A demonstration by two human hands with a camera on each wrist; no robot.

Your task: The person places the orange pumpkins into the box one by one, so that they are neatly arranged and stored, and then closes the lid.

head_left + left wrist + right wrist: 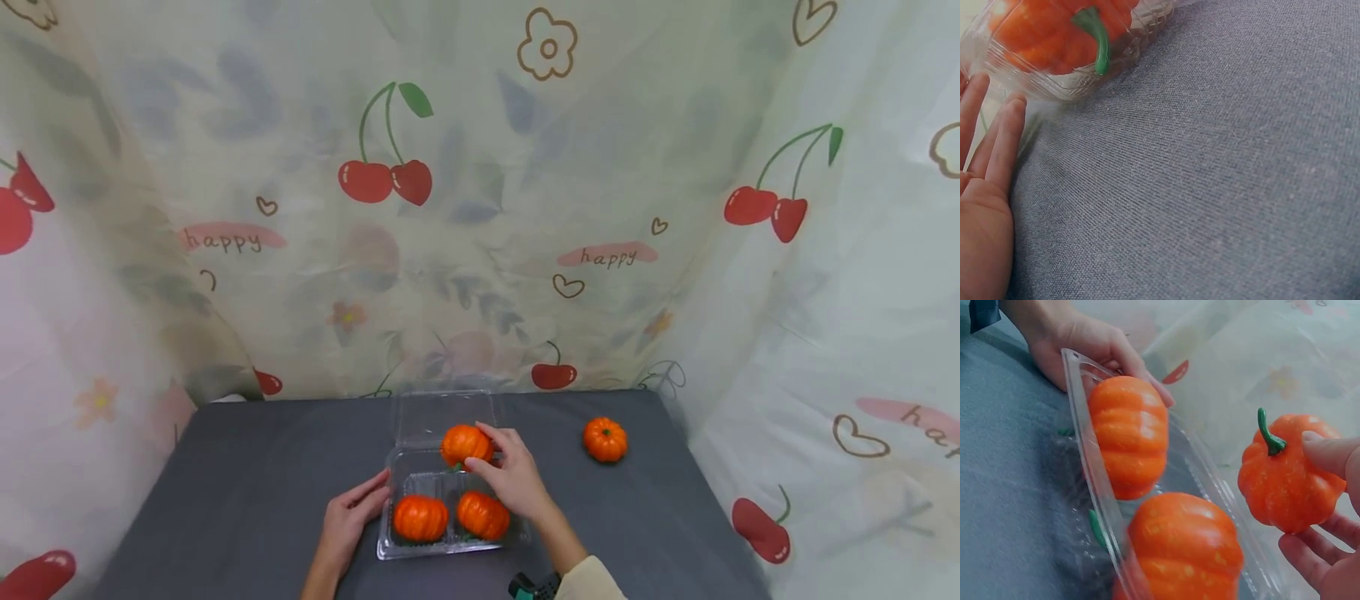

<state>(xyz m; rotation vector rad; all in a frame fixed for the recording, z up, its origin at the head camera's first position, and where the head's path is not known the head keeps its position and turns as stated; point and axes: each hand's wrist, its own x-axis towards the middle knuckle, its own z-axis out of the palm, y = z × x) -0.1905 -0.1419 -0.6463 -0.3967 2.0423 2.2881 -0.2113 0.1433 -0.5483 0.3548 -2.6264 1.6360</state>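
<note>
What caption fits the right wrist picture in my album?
A right hand holds one orange pumpkin near a clear box with two more, a left hand at its end.

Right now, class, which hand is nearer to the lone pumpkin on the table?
Right. The right hand, holding another pumpkin over the clear container, is left of the lone pumpkin; the left hand is farther away, at the container's left side.

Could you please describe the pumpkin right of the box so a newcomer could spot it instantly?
On the dark table, look right of the clear box. There sits an orange pumpkin, green stem up. Unlike the two in the box and the one in the right hand, it stands alone.
</note>
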